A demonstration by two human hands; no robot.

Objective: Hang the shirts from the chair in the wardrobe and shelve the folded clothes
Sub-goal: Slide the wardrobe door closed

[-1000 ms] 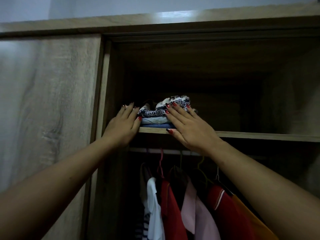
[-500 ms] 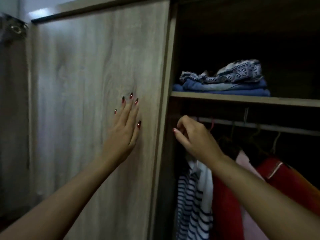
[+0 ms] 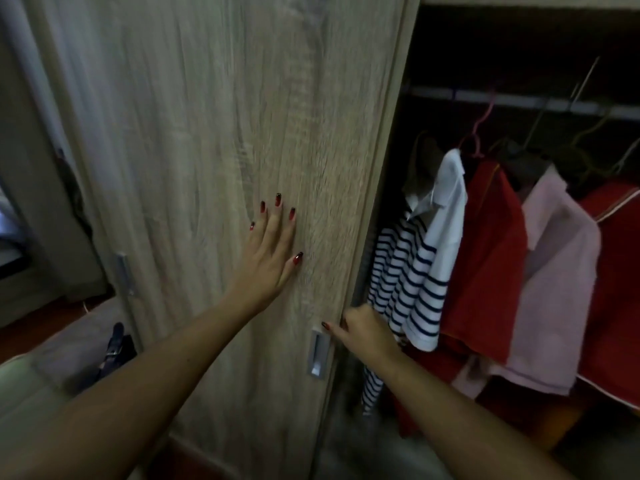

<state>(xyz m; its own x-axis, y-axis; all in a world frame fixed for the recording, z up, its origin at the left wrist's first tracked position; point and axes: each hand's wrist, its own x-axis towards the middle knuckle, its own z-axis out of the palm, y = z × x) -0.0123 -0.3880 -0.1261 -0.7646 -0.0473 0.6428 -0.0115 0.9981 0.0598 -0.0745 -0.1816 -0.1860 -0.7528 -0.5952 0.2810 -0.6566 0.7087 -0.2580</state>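
Sliding door (image 3: pixel 214 140), closing step: your left hand (image 3: pixel 270 258) lies open and flat on the panel, your right hand (image 3: pixel 363 332) curls round its edge beside the recessed handle (image 3: pixel 317 353); hung shirts (image 3: pixel 485 258) sit just inside, so slide evenly, fingers clear of cloth.

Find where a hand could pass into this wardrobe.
Free: the dark gap above the rail, and the strip between the door edge and the striped shirt, where the right hand sits. Crowded: the red shirt and pink shirt, pressed together.
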